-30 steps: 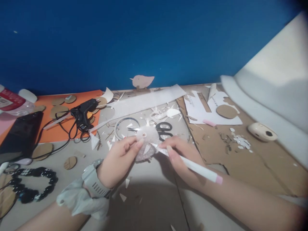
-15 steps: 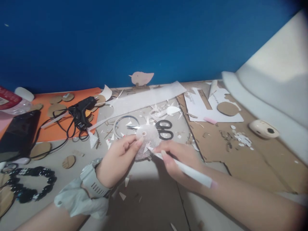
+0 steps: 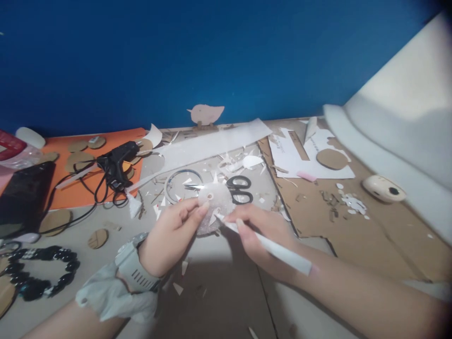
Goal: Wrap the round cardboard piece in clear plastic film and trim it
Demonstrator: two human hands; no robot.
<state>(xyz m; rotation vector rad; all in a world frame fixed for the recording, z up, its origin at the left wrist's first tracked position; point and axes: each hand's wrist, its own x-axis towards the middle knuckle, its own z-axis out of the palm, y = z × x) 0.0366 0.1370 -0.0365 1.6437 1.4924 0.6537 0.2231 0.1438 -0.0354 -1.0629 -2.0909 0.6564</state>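
Note:
My left hand (image 3: 174,240) pinches the left edge of a pale, glittery rounded cutout (image 3: 221,197) between thumb and fingers. A small ring-like eye (image 3: 210,196) shows near its top. In my right hand (image 3: 261,230) is a slim white pen (image 3: 282,254), held in a writing grip. Its pointed tip rests at a small white triangle (image 3: 213,219) on the cutout's face; whether it presses on it I cannot tell. Just behind the cutout lie black-handled scissors (image 3: 240,189), their middle hidden by it.
A black glue gun (image 3: 118,165) with its cord lies on orange paper (image 3: 60,188) at left. Nearby are a dark phone-like slab (image 3: 24,200) and a beaded bracelet (image 3: 42,273). A pink bird cutout (image 3: 206,114) stands by the wall. Cardboard (image 3: 353,235) and scraps cover the right.
The whole view has shifted slightly, so background things sit a little further left. Both hands keep their hold, and the pen tip stays at the same spot on the cutout.

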